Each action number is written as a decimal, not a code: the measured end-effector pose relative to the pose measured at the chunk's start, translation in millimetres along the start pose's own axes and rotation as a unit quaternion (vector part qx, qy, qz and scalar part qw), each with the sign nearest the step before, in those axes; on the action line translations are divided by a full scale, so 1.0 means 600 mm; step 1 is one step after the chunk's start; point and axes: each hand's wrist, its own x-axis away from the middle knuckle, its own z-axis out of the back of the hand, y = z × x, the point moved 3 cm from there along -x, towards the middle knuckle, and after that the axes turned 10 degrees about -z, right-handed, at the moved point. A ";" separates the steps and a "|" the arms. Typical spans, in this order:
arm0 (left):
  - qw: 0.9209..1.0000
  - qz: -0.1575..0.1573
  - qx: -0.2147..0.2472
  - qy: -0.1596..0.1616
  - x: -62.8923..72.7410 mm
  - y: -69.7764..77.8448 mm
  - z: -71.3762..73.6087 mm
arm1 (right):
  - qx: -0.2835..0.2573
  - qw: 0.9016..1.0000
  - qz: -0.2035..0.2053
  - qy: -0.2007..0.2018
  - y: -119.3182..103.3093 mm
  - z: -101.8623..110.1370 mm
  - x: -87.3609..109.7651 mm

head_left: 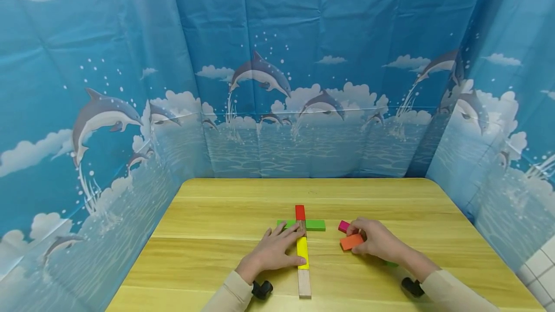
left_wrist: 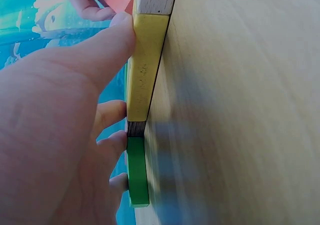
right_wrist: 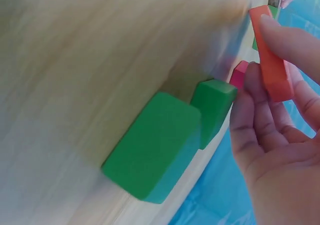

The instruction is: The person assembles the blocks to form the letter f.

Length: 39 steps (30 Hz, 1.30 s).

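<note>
On the table lies a cross of flat wooden blocks: red point(head_left: 300, 212) at the far end, then a dark brown block, a yellow block point(head_left: 302, 247) and a pale wood block point(head_left: 304, 284) nearest. A green block point(head_left: 315, 225) lies to either side. My left hand point(head_left: 270, 252) rests over the cross, its fingers spread. In the left wrist view, its thumb touches the yellow block's edge and its fingertips touch the green and brown blocks. My right hand point(head_left: 379, 240) pinches an orange block point(right_wrist: 272, 55) between thumb and fingers, right of the cross, with a pink block point(head_left: 344, 226) just behind.
Two green blocks point(right_wrist: 150, 145) stand close together near the right wrist, mostly hidden under the arm in the head view. The wooden table point(head_left: 208, 244) reaches back to a blue dolphin curtain point(head_left: 277, 143) that also hangs at both sides.
</note>
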 end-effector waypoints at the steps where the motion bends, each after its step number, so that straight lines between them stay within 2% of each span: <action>1: 1.000 0.000 0.001 0.000 0.000 0.000 0.000 | -0.006 1.000 -0.005 -0.003 0.000 0.000 -0.001; 11: 1.000 -0.001 0.002 0.000 0.002 0.003 0.002 | -0.052 0.998 -0.026 -0.017 -0.014 0.002 -0.005; 17: 1.000 0.000 0.003 0.000 0.001 0.002 0.002 | -0.108 0.994 -0.023 -0.026 -0.022 0.004 -0.011; 29: 1.000 0.004 0.004 0.000 0.002 0.000 0.001 | -0.120 0.992 -0.032 0.032 -0.037 0.014 -0.036; 39: 1.000 0.005 0.008 -0.003 0.001 0.000 0.000 | -0.131 0.989 -0.044 0.050 -0.044 0.014 -0.070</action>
